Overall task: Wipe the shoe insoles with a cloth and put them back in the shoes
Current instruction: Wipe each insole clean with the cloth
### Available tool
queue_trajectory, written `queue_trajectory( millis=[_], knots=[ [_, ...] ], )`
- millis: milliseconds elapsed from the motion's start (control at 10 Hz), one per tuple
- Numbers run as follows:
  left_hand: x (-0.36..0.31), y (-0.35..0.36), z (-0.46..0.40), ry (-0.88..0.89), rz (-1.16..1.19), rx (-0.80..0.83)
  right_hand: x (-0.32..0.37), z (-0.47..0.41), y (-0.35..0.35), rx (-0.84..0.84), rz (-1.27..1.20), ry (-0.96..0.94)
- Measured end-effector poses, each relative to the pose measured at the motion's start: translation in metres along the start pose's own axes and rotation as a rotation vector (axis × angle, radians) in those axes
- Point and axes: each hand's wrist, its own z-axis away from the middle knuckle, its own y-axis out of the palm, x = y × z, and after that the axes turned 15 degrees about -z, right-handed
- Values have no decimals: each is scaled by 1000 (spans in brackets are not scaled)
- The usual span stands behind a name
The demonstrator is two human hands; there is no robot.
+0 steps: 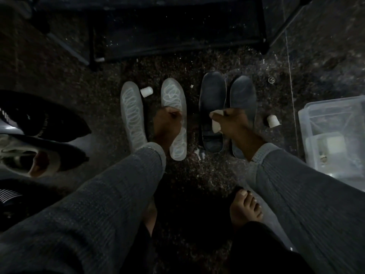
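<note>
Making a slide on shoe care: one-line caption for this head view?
Right hand holds a cloth over a dark insole; left hand rests on a pale insole.

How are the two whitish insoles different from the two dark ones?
The pale translucent insoles are light grey-white with loopy line patterns; the dark navy insoles are plain and nearly black. The pale pair lies apart, with a small white cap between their tops; the dark pair lies close side by side. The left hand rests on a pale one; the right hand holds a white cloth over a dark one. All four lie flat on the speckled floor.
</note>
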Motion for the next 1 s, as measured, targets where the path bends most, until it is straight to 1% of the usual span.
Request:
queue_trajectory(
  millis=[100,200,300,400,500,600,700,800,900,1000],
  knots=[
    [22,-10,-3,-22,-21,-32,-2,9,23,36,7,55],
    [46,-14,-5,-81,-26,-57,-5,14,43,132,97,129],
    [58,-18,-3,-189,-22,-11,-12,17,55,198,62,116],
    [68,-13,-2,-205,-50,59,-11,30,60,204,124,95],
    [68,-13,5,-245,-51,99,-16,32,64,218,157,117],
    [63,-14,11,-207,-85,160,-19,35,66,229,149,163],
    [64,-11,12,-213,-82,144,-21,39,65,197,198,128],
    [59,-12,13,-232,-43,160,-23,39,67,180,118,146],
    [58,-18,15,-149,-58,199,-23,35,67,165,54,180],
    [54,-26,21,-121,-53,221,-16,31,65,154,49,189]
  ],
)
